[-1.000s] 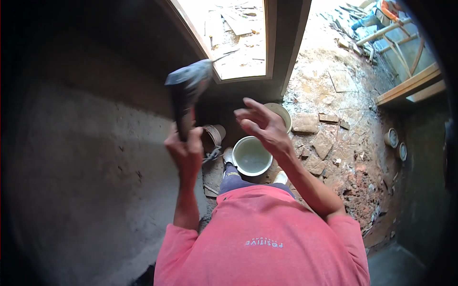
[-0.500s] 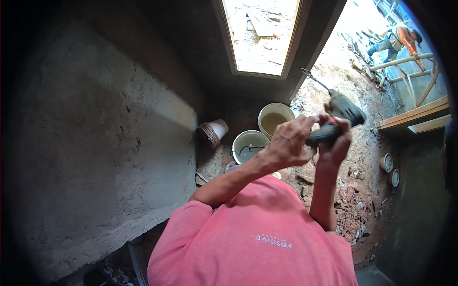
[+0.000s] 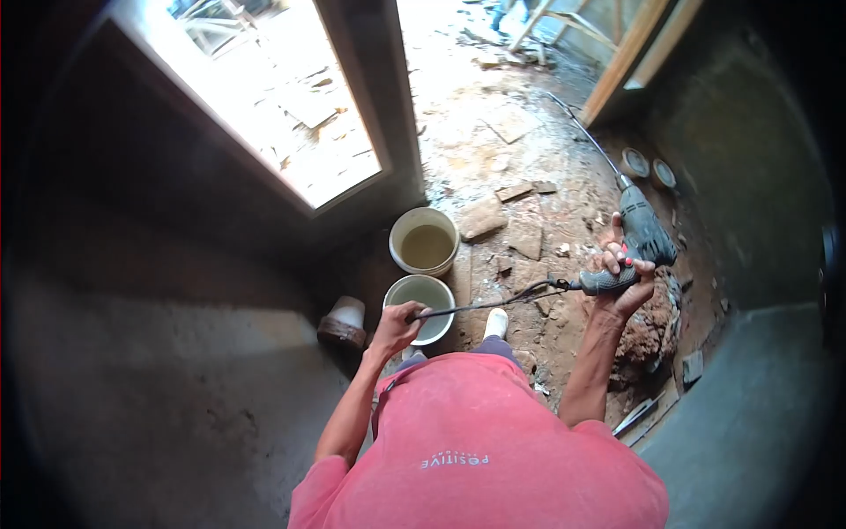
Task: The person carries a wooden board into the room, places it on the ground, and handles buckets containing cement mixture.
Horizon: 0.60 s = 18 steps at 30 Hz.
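Note:
My right hand (image 3: 627, 282) is wrapped round the handle of a dark power drill (image 3: 645, 227). A long thin metal rod (image 3: 586, 132) sticks out of its chuck toward the doorway. From the handle's end a black cord (image 3: 493, 302) runs left across my front. My left hand (image 3: 401, 324) grips this cord above the nearer bucket (image 3: 423, 286), whose inside is pale. Behind that stands another bucket (image 3: 446, 264) with murky water in it.
Stacked pots (image 3: 342, 324) lie by the left wall. Broken slabs (image 3: 482, 219) and a reddish rubble heap (image 3: 648, 339) cover the floor. Two small tubs (image 3: 649, 167) stand at the right wall. A window frame (image 3: 348, 88) is at upper left, a wooden beam (image 3: 626, 62) at upper right.
The drill passed from my left hand to my right and now points up to the doorway. My left hand has moved left and holds the cord. The view has swung round to the right.

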Each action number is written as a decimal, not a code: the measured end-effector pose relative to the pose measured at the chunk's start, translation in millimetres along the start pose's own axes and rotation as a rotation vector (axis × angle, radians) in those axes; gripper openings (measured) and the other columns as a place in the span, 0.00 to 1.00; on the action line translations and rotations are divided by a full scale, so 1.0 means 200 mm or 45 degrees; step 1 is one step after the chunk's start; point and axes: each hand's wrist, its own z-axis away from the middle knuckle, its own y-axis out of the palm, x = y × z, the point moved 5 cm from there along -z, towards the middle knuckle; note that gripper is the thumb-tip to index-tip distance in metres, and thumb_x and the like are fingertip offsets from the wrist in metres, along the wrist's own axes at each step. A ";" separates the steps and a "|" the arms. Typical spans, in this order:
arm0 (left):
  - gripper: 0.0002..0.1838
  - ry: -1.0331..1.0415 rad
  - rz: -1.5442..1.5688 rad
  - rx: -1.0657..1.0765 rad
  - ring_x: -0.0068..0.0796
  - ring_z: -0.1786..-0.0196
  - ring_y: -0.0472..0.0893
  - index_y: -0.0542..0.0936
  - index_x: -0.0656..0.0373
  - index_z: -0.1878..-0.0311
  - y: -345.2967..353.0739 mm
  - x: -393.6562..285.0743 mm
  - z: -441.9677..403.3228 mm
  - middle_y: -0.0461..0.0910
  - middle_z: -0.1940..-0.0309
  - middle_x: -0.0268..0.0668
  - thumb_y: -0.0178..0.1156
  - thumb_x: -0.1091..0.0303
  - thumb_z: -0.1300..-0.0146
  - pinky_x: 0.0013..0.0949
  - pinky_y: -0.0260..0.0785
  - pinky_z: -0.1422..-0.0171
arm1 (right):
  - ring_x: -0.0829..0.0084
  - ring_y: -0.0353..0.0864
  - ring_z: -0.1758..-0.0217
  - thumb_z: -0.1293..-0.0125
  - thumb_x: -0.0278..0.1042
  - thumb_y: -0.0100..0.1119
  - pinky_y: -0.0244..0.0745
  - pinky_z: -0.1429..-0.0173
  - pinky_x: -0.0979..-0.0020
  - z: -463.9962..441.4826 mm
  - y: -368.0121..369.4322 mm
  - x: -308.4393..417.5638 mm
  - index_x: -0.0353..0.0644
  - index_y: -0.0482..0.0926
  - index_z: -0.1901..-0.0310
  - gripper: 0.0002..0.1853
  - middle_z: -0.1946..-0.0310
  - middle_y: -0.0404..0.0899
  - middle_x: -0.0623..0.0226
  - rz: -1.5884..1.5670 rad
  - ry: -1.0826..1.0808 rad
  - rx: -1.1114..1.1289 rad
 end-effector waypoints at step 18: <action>0.19 -0.018 -1.147 0.032 0.46 0.78 0.71 0.75 0.57 0.83 -0.13 -0.16 -0.45 0.72 0.86 0.42 0.66 0.53 0.50 0.42 0.65 0.67 | 0.77 0.65 0.79 0.58 0.31 0.56 0.64 0.74 0.84 0.40 -1.30 1.21 0.23 0.54 0.41 0.40 0.76 0.63 0.65 -0.261 -0.625 -0.845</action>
